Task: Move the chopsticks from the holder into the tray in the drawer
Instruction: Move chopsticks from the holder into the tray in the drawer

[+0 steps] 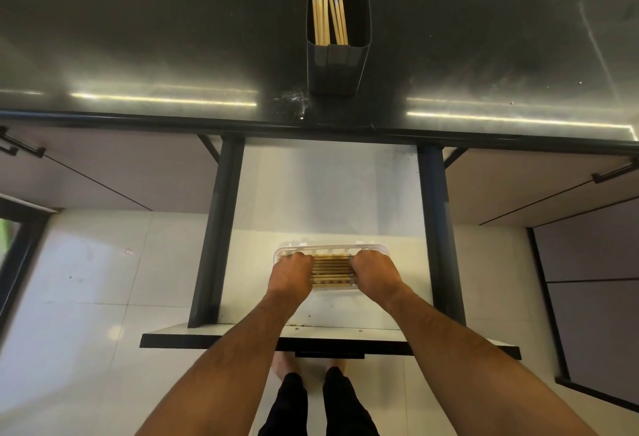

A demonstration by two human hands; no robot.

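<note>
A dark rectangular holder stands on the black countertop and holds several wooden chopsticks with blue-and-white tops. Below, the drawer is pulled out, and a clear plastic tray lies on its white floor. Several chopsticks lie side by side across the tray. My left hand covers their left ends and my right hand their right ends, fingers curled down onto them. The chopstick tips under both hands are hidden.
The black countertop runs across the top, its front edge overhanging the drawer. Dark drawer rails flank the drawer floor. Closed cabinet fronts with bar handles sit on either side. My legs and feet stand on the tiled floor below.
</note>
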